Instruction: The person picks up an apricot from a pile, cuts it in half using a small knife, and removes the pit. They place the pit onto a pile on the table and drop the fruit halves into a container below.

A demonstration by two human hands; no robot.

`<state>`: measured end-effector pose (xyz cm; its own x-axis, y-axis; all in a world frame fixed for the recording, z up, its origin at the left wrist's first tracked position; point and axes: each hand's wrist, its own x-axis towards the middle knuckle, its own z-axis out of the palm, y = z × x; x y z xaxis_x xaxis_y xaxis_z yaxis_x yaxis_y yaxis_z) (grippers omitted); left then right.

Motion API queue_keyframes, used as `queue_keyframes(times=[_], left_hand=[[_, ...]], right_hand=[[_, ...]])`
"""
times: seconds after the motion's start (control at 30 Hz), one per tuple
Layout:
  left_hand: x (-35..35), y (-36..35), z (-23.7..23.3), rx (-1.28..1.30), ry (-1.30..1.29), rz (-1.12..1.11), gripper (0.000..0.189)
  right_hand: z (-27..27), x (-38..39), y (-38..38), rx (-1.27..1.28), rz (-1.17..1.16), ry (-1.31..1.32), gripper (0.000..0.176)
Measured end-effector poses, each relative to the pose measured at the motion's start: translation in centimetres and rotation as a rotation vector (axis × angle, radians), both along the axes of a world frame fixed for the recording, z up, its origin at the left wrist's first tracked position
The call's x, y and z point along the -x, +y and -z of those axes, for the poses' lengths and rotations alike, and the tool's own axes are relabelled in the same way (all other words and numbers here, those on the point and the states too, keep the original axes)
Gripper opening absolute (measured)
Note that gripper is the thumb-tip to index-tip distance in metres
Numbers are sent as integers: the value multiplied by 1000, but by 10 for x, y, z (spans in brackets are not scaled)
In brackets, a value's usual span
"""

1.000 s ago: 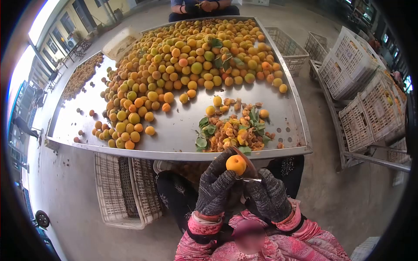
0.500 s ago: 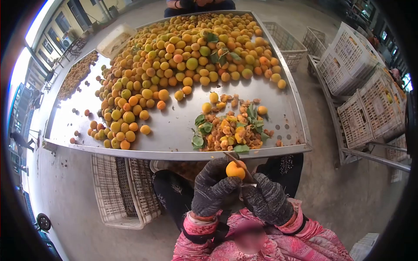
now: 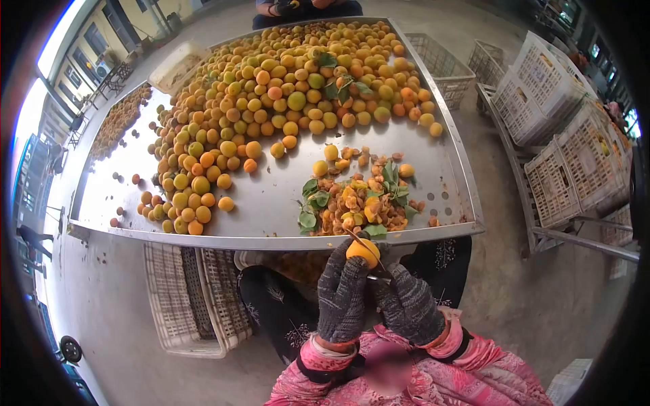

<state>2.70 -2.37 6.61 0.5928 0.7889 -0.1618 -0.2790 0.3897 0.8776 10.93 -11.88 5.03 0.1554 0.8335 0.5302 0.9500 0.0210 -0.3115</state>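
In dark grey knitted gloves, both hands work just below the table's near edge. Held up in the fingertips of my left hand (image 3: 340, 292) is a yellow-orange apricot (image 3: 362, 253). My right hand (image 3: 411, 306) is closed around a small knife (image 3: 381, 271), its handle mostly hidden by the glove. The thin blade lies across the apricot's right and upper side. Just beyond the hands, a heap of torn apricot pieces (image 3: 352, 199) mixed with green leaves (image 3: 308, 220) rests on the metal table (image 3: 271, 196).
Whole apricots (image 3: 264, 101) cover much of the table's far and left parts. White plastic crates (image 3: 196, 298) stand under the near edge, and stacked crates (image 3: 575, 162) sit on a cart at right. Across the table is another person (image 3: 308, 9). A pale tray (image 3: 177, 65) lies at the far left.
My left hand has turned so its fingers point more upward, and the apricot has shifted slightly left and up. My right hand keeps the knife against it. The other person's hands have moved.
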Motion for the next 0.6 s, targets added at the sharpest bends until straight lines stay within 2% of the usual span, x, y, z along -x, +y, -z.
queue_keyframes(times=[0.03,0.07,0.1,0.17,0.2,0.27,0.3,0.33,0.4,0.47,0.5,0.53,0.57,0.6], left_hand=[[0,-1,5,1,-3,-30,35],[4,5,5,-95,61,47,35],[7,9,2,-94,65,53,35],[10,17,-8,128,22,194,41],[12,25,-5,86,2,260,42],[19,34,-12,32,38,326,37],[21,36,-14,-20,71,387,33],[19,29,-13,-21,72,386,33],[9,8,-7,18,8,88,32],[1,-1,2,-22,11,20,31],[-1,-3,4,-59,16,-44,31],[-2,0,-1,-149,30,4,31],[-1,3,-2,-146,31,7,31],[0,5,-3,-66,32,74,30]], right_hand=[[4,0,-3,75,1,184,31],[6,0,-6,151,8,373,31],[6,-2,-9,151,14,378,31],[4,-14,-10,165,-124,396,29],[3,-21,-10,163,-125,397,29],[1,-29,-10,86,-255,62,31],[0,-28,-10,85,-256,63,31],[-2,-24,-10,78,-226,82,27],[-3,-14,-7,68,-193,101,25],[-2,-3,-3,142,-45,496,26],[-3,-5,-3,143,-43,495,26],[-6,-9,-4,152,-60,318,27],[-8,-11,-5,162,-76,141,29],[-7,-11,-6,162,-74,140,29]])
